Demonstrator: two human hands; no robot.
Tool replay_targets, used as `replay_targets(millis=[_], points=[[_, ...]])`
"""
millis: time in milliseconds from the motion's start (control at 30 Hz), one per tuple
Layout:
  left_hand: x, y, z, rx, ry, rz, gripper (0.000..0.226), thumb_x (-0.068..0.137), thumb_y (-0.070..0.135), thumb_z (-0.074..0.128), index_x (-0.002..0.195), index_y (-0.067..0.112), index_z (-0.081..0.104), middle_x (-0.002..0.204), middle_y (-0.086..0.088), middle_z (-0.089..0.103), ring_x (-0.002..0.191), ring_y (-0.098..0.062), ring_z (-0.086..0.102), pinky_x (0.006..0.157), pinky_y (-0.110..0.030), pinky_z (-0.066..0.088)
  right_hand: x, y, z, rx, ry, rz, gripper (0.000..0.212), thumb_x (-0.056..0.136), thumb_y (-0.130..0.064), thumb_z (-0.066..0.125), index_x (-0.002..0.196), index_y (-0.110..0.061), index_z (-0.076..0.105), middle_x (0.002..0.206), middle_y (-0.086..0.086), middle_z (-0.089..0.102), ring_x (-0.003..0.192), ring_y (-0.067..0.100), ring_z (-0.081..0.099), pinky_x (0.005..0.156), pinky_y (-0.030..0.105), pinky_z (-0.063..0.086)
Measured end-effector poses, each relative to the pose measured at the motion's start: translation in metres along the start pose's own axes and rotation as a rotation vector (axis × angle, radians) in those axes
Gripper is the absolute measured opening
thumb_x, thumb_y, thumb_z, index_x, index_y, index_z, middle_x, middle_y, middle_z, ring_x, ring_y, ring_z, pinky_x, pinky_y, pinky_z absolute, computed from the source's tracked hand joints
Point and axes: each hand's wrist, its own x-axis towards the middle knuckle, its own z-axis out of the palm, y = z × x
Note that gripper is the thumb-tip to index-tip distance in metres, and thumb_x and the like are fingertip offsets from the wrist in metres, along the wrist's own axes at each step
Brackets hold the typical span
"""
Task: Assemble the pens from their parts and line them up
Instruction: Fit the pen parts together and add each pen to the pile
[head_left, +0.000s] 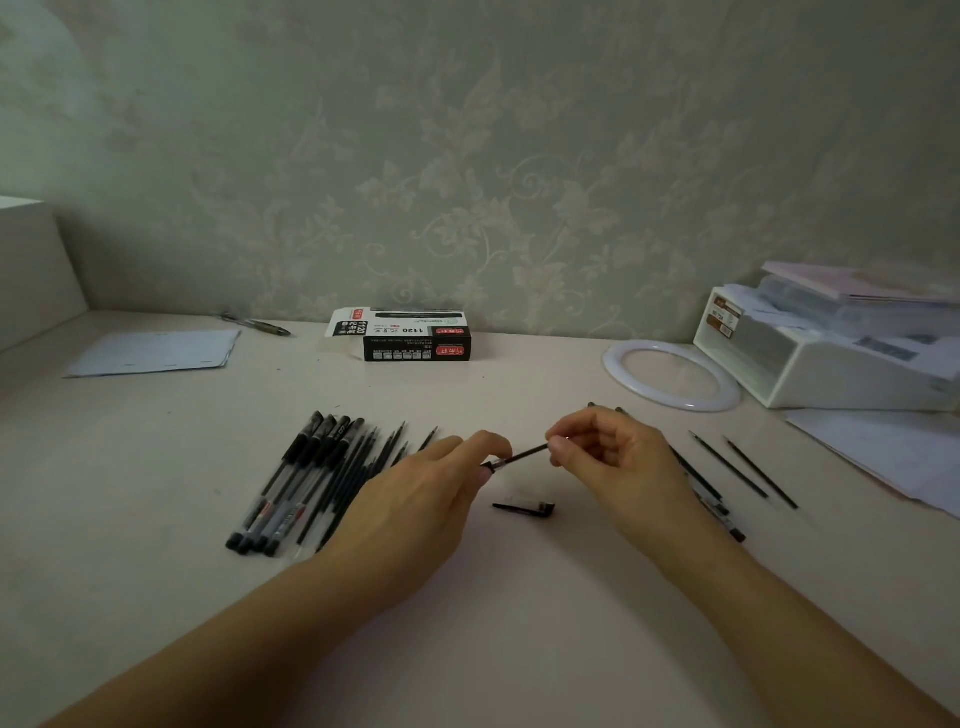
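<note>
Head view: left hand (415, 499) pinches the barrel end, right hand (618, 457) pinches a refill (522, 456) held between them above the desk (519, 649). Risk: refill goes in skewed and jams, or slips onto the cap (524, 508) below. Pen box (410, 335) is open, contents probably pens, too dim. White organizer (831, 353) holds papers.
</note>
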Motion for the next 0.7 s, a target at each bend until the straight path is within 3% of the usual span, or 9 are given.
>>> replay_targets(millis=[133,200,367,467,600,700], points=[[0.0,-0.001,-0.001,0.024,0.016,-0.019,0.023,0.101,0.033,0.033,0.121,0.044,0.04,0.103,0.012,0.057,0.083,-0.014,0.056,0.065,-0.04,0.05,0.004,0.002,-0.004,0.107,0.154,0.108,0.002,0.089,-0.016,0.07,0.088,-0.017,0.071,0.073,-0.004,0.073,0.063,-0.001,0.062,0.058,0.007,0.045],[0.0,-0.002,-0.002,0.021,0.037,-0.038,0.024,0.101,0.032,0.033,0.121,0.043,0.042,0.103,0.013,0.057,0.082,-0.013,0.056,0.064,-0.039,0.05,0.005,0.002,-0.009,-0.023,0.202,0.051,0.005,0.087,-0.016,0.072,0.084,-0.021,0.071,0.074,-0.005,0.072,0.067,0.003,0.065,0.06,0.01,0.048],[0.001,-0.001,-0.001,0.008,0.028,-0.053,0.024,0.101,0.031,0.034,0.12,0.044,0.043,0.102,0.014,0.057,0.079,-0.011,0.053,0.064,-0.037,0.05,-0.003,0.005,0.002,-0.499,-0.07,-0.15,0.013,0.081,-0.009,0.072,0.083,-0.021,0.074,0.074,-0.009,0.067,0.067,0.002,0.059,0.065,0.007,0.043],[0.001,0.0,0.0,-0.006,0.034,-0.045,0.024,0.101,0.032,0.034,0.121,0.044,0.042,0.103,0.013,0.057,0.082,-0.012,0.054,0.066,-0.038,0.05,-0.003,0.009,0.005,-0.613,-0.149,-0.185,0.015,0.084,-0.008,0.069,0.092,-0.019,0.076,0.082,-0.006,0.065,0.069,0.0,0.056,0.068,0.005,0.04],[0.002,-0.001,0.001,-0.062,0.049,-0.017,0.026,0.101,0.029,0.036,0.122,0.04,0.047,0.096,0.012,0.055,0.079,-0.012,0.052,0.067,-0.039,0.048,-0.002,0.007,0.004,-0.523,-0.04,-0.175,0.016,0.087,-0.014,0.069,0.1,-0.022,0.073,0.086,-0.008,0.065,0.075,0.005,0.059,0.071,0.009,0.044],[0.003,0.0,0.001,-0.134,0.068,0.009,0.029,0.101,0.024,0.039,0.125,0.034,0.05,0.092,0.009,0.054,0.079,-0.013,0.053,0.07,-0.04,0.047,-0.001,0.0,0.005,-0.136,0.007,-0.015,0.006,0.088,-0.024,0.071,0.092,-0.023,0.076,0.086,-0.007,0.074,0.077,0.001,0.066,0.071,0.011,0.05]])
